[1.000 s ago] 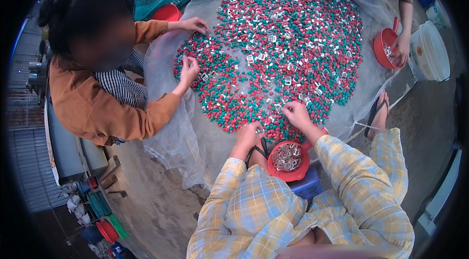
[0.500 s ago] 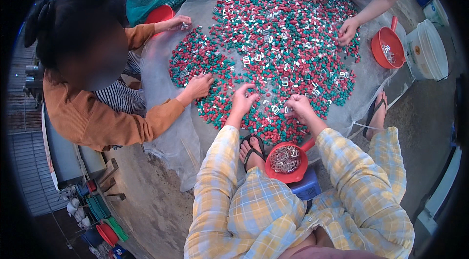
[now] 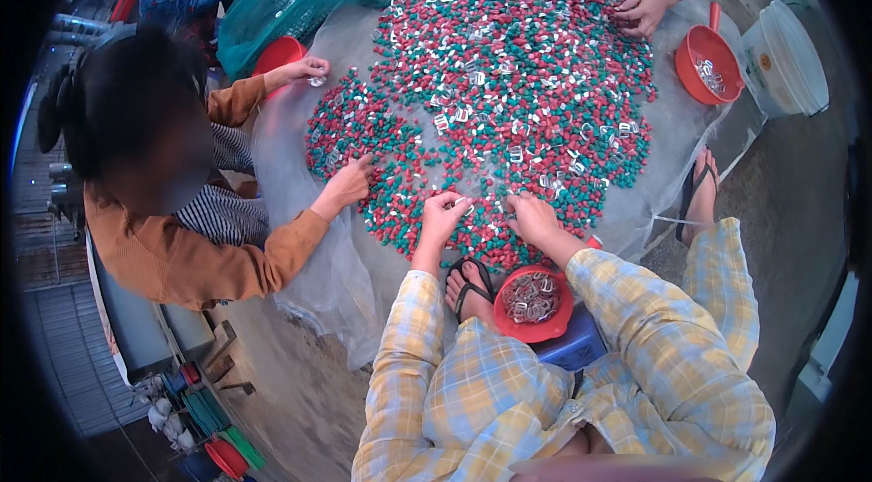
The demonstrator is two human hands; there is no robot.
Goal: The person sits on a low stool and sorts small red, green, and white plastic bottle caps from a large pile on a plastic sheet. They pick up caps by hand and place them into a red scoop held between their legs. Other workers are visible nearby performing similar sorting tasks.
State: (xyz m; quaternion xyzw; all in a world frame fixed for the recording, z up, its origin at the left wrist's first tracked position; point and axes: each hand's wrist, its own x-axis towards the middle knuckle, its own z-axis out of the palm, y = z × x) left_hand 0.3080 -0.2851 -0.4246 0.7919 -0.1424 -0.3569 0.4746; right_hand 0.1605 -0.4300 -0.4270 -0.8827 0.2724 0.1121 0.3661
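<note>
A wide pile of small red, green and white pieces [image 3: 509, 73] covers a pale sheet, with silvery metal slide buckles [image 3: 518, 155] scattered through it. At its near edge my left hand [image 3: 440, 218] is closed, pinching what looks like a metal buckle [image 3: 468, 207] at its fingertips. My right hand [image 3: 536, 218] is just to the right, low over the pieces, its fingers drawn together; anything between them is hidden. Below the hands, close to my knees, a red plastic scoop [image 3: 568, 305] holds many such buckles [image 3: 531, 297].
At left, a co-worker in a brown sleeve [image 3: 245, 264] reaches into the pile, a buckle in the farther hand. Another person's hands [image 3: 643, 11] work at the far right. Nearby stand a red scoop [image 3: 699, 50], a white bucket [image 3: 786, 64] and a green basket [image 3: 282, 5].
My left hand has gone from spread fingers to a pinch. My right hand has shifted slightly left and lower, and the buckle seen at its fingers no longer shows there. The view has tilted slightly.
</note>
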